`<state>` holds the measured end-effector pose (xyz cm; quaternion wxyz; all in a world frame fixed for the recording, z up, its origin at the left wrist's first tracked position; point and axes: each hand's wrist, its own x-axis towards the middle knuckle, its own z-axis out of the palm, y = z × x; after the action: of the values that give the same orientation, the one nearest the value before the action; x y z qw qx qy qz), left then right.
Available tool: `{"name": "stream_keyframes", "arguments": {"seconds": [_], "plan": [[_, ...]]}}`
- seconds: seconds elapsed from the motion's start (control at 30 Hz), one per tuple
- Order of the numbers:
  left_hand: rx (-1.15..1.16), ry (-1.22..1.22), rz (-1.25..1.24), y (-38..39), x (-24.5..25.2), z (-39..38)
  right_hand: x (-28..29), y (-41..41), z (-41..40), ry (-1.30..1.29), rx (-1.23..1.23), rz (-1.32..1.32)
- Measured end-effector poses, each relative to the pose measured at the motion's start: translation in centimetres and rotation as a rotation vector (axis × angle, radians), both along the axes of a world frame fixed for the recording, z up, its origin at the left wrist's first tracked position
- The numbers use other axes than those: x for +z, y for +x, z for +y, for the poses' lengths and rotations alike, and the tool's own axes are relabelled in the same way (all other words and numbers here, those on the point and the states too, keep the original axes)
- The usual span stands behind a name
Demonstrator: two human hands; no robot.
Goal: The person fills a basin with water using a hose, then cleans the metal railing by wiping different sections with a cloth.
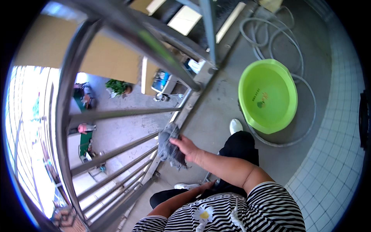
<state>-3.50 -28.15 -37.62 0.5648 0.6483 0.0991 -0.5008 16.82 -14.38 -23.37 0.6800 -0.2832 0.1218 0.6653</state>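
My right hand [188, 149] grips a bunched grey cloth [168, 142] with a frayed edge, thumb on top. The cloth is at the lower ends of the metal railing bars [116, 156]; whether it touches them I cannot tell. Low in front of my body, between my dark-trousered legs, rests my left hand [207, 185]. Its fingers are partly hidden, so what it holds is unclear. A lime-green plastic basin [268, 97] with a printed design inside stands on the concrete floor, beyond my right foot.
A pale hose [314, 111] lies looped around and behind the basin. White tiles [321, 174] cover the wall on my right. Steps [185, 20] lie at the top. Through the railing, a lower floor shows a potted plant [117, 87] and a person in pink [84, 128].
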Motion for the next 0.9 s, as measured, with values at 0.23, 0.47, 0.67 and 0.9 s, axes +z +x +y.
{"name": "stream_keyframes", "arguments": {"seconds": [0.23, 0.47, 0.67, 0.9], "plan": [[-0.196, -0.050, 0.048, 3.6, 6.4, -2.7, 0.6, 2.2, -2.5, -0.060, -0.090, -0.062], [-0.217, -0.049, 0.113, 4.1, 8.4, -1.6, 1.1, 1.2, -6.0, -0.186, -0.063, 0.171], [-0.208, -0.057, 0.156, 4.2, 8.2, -1.1, 0.7, 0.0, -7.7, -0.286, -0.015, 0.290], [-0.208, -0.073, 0.191, 4.0, 7.6, -1.5, -0.2, -0.8, -8.4, -0.359, 0.017, 0.292]]}}
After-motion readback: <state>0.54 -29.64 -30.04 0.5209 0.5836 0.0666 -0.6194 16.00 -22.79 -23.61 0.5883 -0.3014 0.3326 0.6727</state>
